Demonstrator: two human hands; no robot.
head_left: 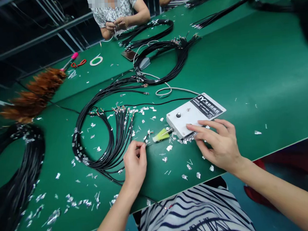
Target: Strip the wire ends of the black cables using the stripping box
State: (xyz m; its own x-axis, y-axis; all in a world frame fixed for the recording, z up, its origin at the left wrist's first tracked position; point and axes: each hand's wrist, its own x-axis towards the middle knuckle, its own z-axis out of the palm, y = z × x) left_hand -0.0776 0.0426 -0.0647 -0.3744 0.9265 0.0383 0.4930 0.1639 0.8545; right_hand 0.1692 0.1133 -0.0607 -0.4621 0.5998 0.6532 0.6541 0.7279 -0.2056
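Observation:
My left hand (135, 161) pinches a thin black cable between thumb and fingertips. Its stripped end (149, 133) shows small colored wires, and a thin strand runs from the fingertips toward a yellow-green tip (161, 135). That tip sits on a metal shaft at the side of a white wire-twisting machine (176, 123) with a black knob and a dark label. Fingers spread, my right hand (219, 145) rests its fingertips on the machine's front edge. Left of my left hand lies a coiled bundle of black cables (79, 140) with stripped ends.
Foil scraps (78, 202) litter the green table (258, 89). More cable coils (167, 78) and a phone (129, 55) lie farther back, with tape (96, 61), red-handled scissors (78, 63) and a brown feather duster (36, 94) leftward. Across the table, a person's hands (117, 25) hold something small.

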